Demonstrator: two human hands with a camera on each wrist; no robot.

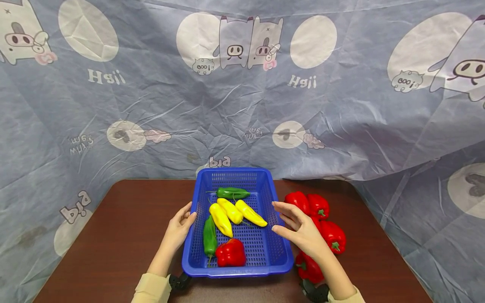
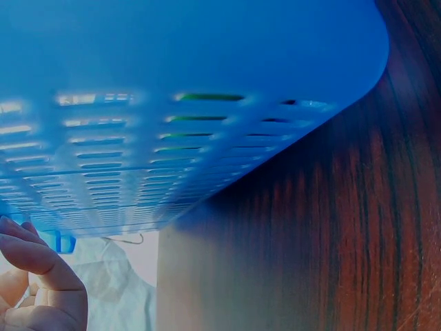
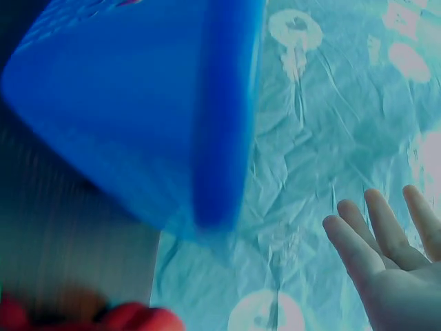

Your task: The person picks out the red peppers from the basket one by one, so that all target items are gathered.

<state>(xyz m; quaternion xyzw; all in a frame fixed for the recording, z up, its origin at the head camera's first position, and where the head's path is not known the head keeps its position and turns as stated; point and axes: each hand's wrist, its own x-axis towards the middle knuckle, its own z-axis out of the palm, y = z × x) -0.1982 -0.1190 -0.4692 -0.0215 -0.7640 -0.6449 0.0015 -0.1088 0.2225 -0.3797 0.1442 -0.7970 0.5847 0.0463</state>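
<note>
A blue plastic basket (image 1: 261, 248) stands on the table. Two green peppers (image 1: 232, 193), several yellow peppers (image 1: 227, 210) and a red bell pepper (image 1: 231, 253) lie inside it. My left hand (image 1: 181, 223) is at the basket's left rim, fingers loosely bent and thumb by the edge; whether it touches is unclear. In the left wrist view the left hand (image 2: 45, 279) shows beside the slotted wall. My right hand (image 1: 297, 225) hovers by the right rim, fingers spread and holding nothing. The right wrist view shows the right hand (image 3: 386, 262) apart from the basket.
Several red bell peppers (image 1: 333, 237) lie on the dark wooden table (image 1: 125, 235) right of the basket, partly behind my right arm. A grey-blue printed cloth (image 1: 235, 105) hangs behind the table and along its sides.
</note>
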